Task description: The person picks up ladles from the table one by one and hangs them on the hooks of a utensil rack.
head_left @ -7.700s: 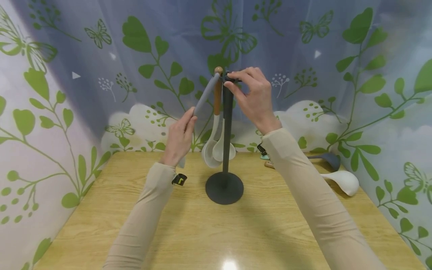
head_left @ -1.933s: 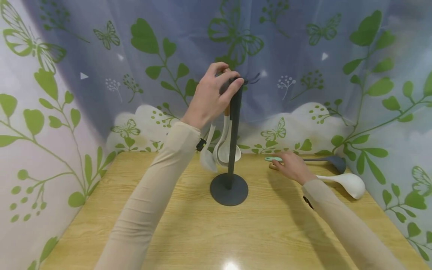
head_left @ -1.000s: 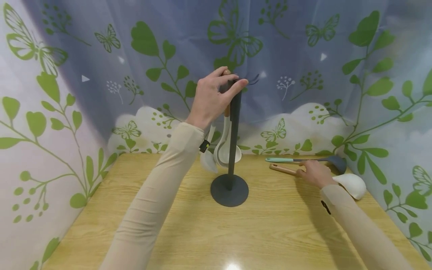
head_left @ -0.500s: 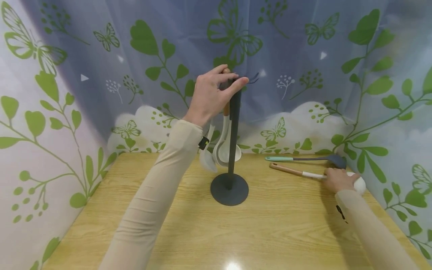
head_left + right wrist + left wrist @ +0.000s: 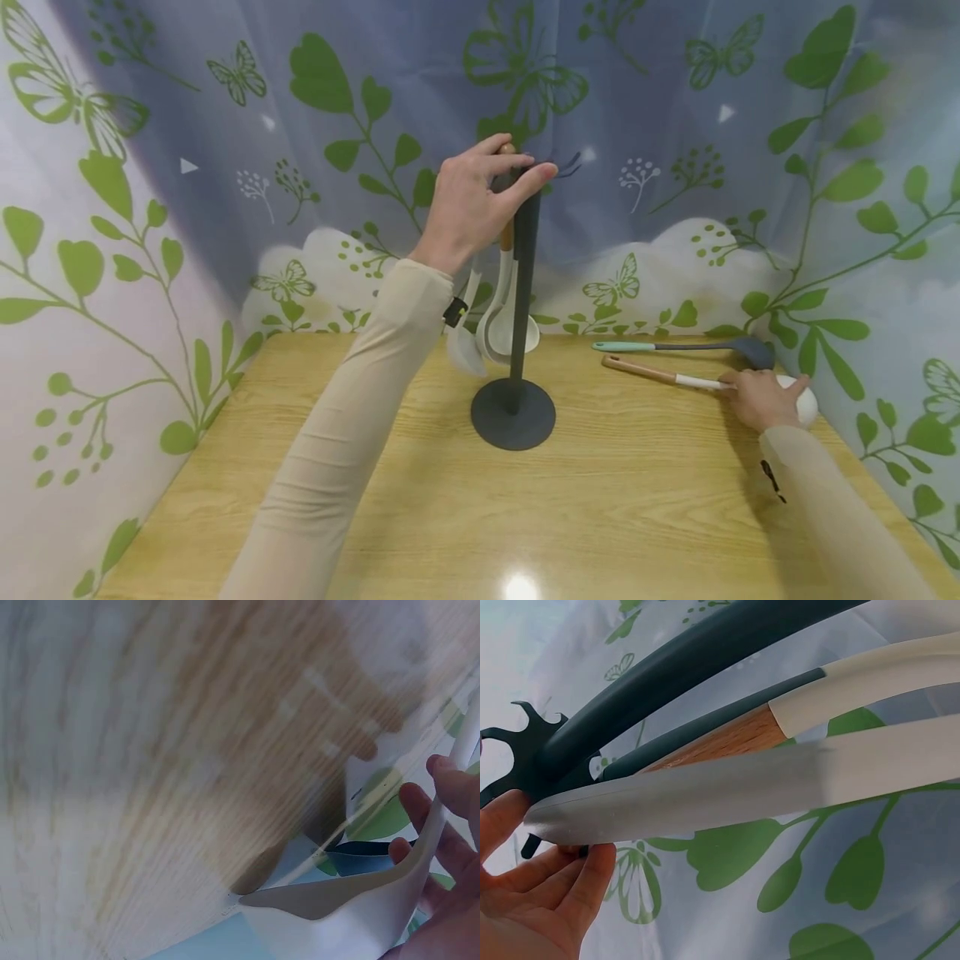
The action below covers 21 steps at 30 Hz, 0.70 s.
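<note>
A dark utensil stand (image 5: pixel 522 300) with a hooked top stands upright on the table. My left hand (image 5: pixel 468 200) holds its top, the thumb across the hooks. In the left wrist view the fingers lie about the grey handle end (image 5: pixel 682 799) of a hanging white utensil. Beside it hang a wooden-handled white ladle (image 5: pixel 495 325) and a white spoon-like utensil (image 5: pixel 532 335). Far to the right, my right hand (image 5: pixel 761 398) grips a white ladle (image 5: pixel 806 404) with a wooden handle near its bowl, thumb on one side of the neck in the right wrist view.
A ladle with a mint handle and dark bowl (image 5: pixel 753 352) lies behind the white ladle on the wooden table (image 5: pixel 600 500). Leaf-patterned curtains (image 5: pixel 360 100) close in the back and both sides.
My left hand has gone from the grey handle to the stand's top. My right hand has left the stand and slid rightward along the lying white ladle to its neck.
</note>
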Available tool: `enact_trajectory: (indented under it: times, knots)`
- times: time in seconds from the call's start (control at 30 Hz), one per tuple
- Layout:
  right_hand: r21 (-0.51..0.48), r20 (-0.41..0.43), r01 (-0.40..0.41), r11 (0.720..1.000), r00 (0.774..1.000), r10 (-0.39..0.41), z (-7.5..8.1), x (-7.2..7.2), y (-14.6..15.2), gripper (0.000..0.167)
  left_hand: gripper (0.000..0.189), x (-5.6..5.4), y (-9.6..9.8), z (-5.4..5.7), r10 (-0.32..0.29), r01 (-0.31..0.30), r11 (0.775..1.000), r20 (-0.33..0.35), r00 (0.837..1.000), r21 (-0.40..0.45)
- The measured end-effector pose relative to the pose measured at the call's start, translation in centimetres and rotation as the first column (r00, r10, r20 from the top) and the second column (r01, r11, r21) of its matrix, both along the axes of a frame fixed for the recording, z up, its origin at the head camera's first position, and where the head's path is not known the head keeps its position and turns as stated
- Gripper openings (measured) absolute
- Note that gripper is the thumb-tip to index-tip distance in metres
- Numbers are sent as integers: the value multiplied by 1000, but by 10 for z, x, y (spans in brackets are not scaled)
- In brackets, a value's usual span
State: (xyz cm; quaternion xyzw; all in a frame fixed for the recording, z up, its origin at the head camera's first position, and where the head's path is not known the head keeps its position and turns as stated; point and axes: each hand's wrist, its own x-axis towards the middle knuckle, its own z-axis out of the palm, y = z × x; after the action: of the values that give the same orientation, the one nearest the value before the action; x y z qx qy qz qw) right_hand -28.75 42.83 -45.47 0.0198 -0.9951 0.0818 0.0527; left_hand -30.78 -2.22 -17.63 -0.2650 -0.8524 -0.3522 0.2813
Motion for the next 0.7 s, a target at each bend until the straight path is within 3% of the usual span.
enact_trajectory:
  times: [0.27, 0.47, 0.7]
  knots:
    - [3, -37, -24, 1000, 999, 24, -2, 1, -1, 30, 47, 1, -1, 0, -6, 6, 1000, -8, 1000, -5]
    - [-45, -85, -59, 997, 995, 55, 5, -5, -9, 28, 48, 1, -2, 2, 5, -5, 1000, -6, 1000, -1]
    - [-59, -58, -53, 997, 997, 49, 13, -6, -20, 29, 47, 0, 0, -1, -13, 13, 1000, -15, 1000, -1]
